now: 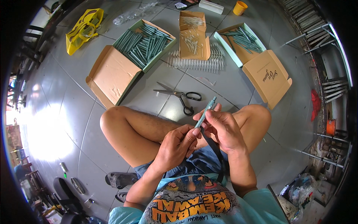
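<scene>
While the left carton (112, 72) sits lid-open, packed with teal pen barrels (138, 46), the action is mid-view. Left hand (173, 147): thumb and index pinching the lower end of one teal click pen (203, 116), other fingers curled under. Scissors (174, 92), black handles, lie just ahead on the floor tile (238, 87), blades parted and pointing left. Small carton (203, 46) with thin white sticks (192, 43) is farther out. Pen's held up off the floor, bridging both hands; long axis slants from the left thumb outward and to the right, button (214, 98) at the far end. So the right hand (226, 128) is nearer the button, left has the opposite end. Right grip: thumb on the upper barrel, closed against fingers behind; probably a light pinch, far-side contact is hidden. Farthest right: second carton (266, 76), lid folded out toward the person, fewer barrels inside.
</scene>
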A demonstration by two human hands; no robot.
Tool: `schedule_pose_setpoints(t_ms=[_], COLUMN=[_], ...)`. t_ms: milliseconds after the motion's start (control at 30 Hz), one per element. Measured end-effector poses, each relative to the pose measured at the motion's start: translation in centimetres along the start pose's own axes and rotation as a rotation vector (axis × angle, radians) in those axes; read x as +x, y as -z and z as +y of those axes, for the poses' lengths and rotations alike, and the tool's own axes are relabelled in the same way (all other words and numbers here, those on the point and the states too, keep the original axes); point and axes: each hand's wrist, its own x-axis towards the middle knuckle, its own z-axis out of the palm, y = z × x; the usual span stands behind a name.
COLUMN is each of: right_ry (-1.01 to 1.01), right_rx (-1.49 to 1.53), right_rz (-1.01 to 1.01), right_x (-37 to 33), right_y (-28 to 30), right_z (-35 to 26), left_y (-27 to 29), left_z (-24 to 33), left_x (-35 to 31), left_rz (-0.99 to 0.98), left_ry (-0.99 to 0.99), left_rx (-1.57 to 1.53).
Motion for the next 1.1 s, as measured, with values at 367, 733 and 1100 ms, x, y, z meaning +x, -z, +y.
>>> schedule_pose_setpoints(t_ms=[367,733,1100], right_ry=[-0.085,0.052,-0.014], right_rx=[-0.282,-0.21,-0.176], right_rz=[-0.036,-0.096,-0.141], right_x=[-0.2,0.2,0.4], right_y=[0.3,0.4,0.8], right_z=[-1.3,0.3,-0.2], left_y=[0.0,0.3,0.5], left_z=[0.0,-0.9,-0.8], left_x=[-0.1,0.1,0.1], left_rz=[-0.012,-0.034,-0.072], left_ry=[-0.001,0.008,0.006], left_rx=[0.015,-0.095,-0.088])
